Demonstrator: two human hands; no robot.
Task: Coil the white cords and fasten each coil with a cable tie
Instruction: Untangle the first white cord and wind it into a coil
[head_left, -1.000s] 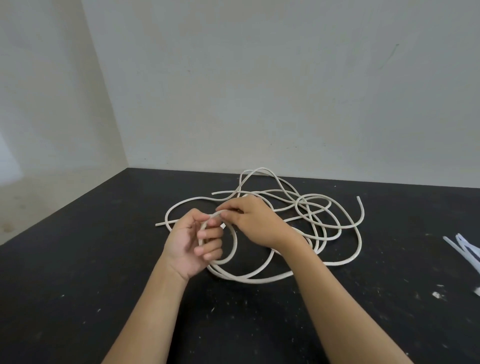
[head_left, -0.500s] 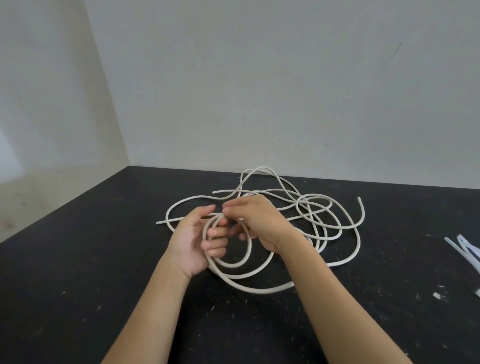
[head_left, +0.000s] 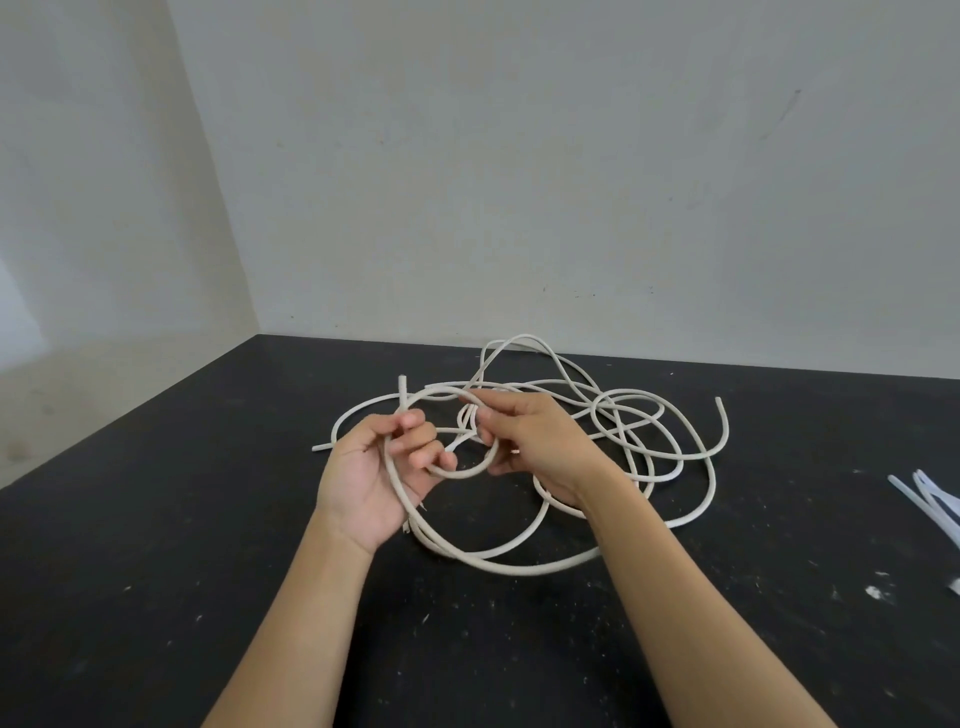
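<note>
Several tangled white cords (head_left: 519, 572), left hand (head_left: 366, 480) gripping them, right hand (head_left: 543, 441) pinching them

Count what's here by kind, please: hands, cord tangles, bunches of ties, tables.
hands: 2 (left hand, right hand, both gripping cord)
tangle of white cords: 1, single cords uncountable
bunch of cable ties: 1, cut off by the frame edge
black table: 1
Total: 5

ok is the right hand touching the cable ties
Apart: head view shows the right hand pinching the white cord, with bare table between it and the cable ties.
</note>
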